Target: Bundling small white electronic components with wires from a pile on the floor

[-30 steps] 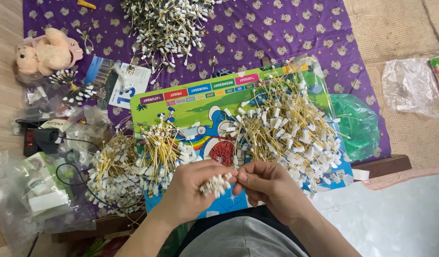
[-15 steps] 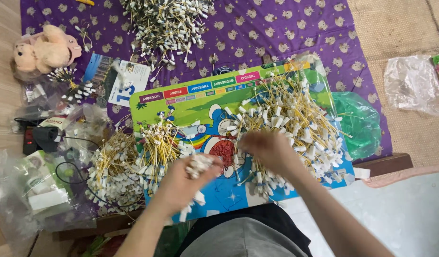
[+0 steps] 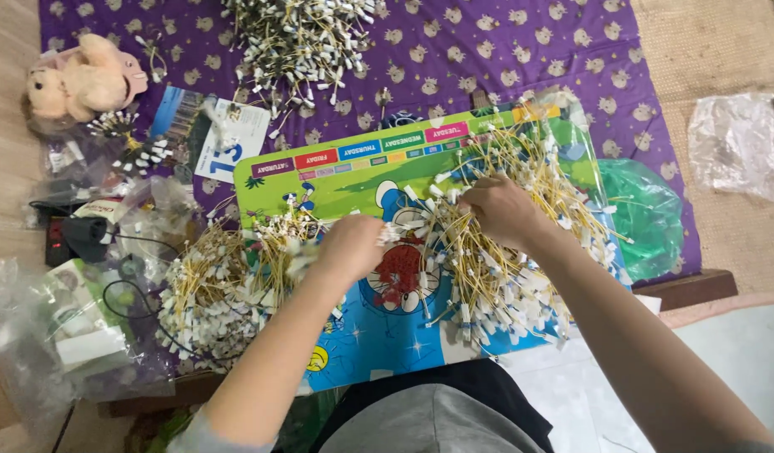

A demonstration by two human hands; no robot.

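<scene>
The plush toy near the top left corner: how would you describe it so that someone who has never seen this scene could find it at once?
Start from the purple patterned cloth spread across the floor and follow it to its upper left corner. There, partly off the cloth's edge, lies a plush toy in beige and pink. It is the only soft, rounded thing there; its neighbours are clear plastic bags and bundles of yellow wires with white ends.

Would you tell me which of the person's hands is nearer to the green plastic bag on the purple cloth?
The right hand: it rests on the heap of yellow wires just left of the green plastic bag. The left hand is farther off, across the board.
</scene>
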